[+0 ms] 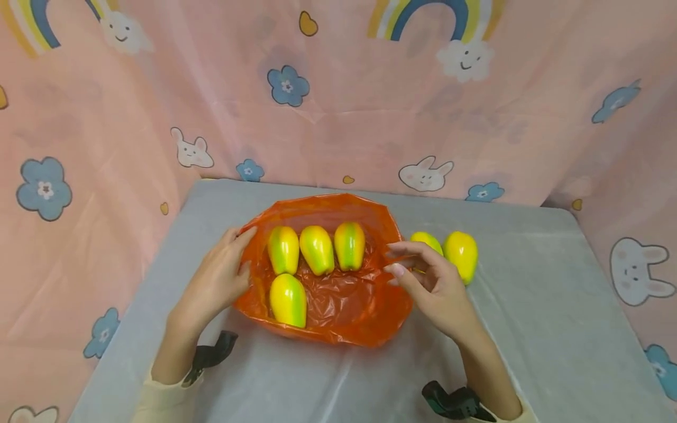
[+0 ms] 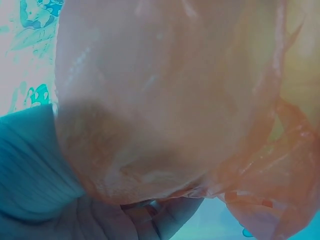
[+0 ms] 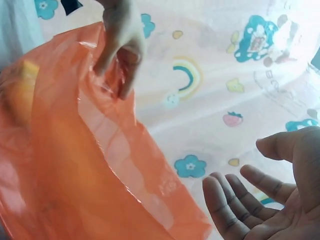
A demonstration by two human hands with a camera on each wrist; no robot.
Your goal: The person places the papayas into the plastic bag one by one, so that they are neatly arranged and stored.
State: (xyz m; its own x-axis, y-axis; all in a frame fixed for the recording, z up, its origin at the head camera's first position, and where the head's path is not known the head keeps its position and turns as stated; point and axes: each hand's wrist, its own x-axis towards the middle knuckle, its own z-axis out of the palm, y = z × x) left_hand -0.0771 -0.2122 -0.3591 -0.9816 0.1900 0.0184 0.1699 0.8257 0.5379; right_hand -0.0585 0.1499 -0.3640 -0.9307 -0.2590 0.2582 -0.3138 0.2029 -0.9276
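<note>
An orange plastic bag (image 1: 344, 341) sits wide-mouthed on the grey table. Inside it lie several glossy yellow-green mango-shaped fruits: three in a row at the back, including the middle fruit (image 1: 317, 251), and one fruit (image 1: 288, 301) at the front left. My left hand (image 1: 217, 279) is at the bag's left rim; in the right wrist view its thumb and finger pinch the orange film. Along the right rim is my right hand (image 1: 436, 285), fingers loosely bent. The right wrist view shows that hand (image 3: 280, 200) with spread fingers and nothing in them, beside the bag wall (image 3: 75, 165).
Two more fruits lie on the table right of the bag: one fruit (image 1: 462, 255) in plain sight, the other fruit (image 1: 426, 239) partly hidden behind my right hand. A pink patterned curtain (image 1: 338, 117) hangs around the grey table (image 1: 545, 329). Dark camera mounts (image 1: 211, 352) sit at both wrists.
</note>
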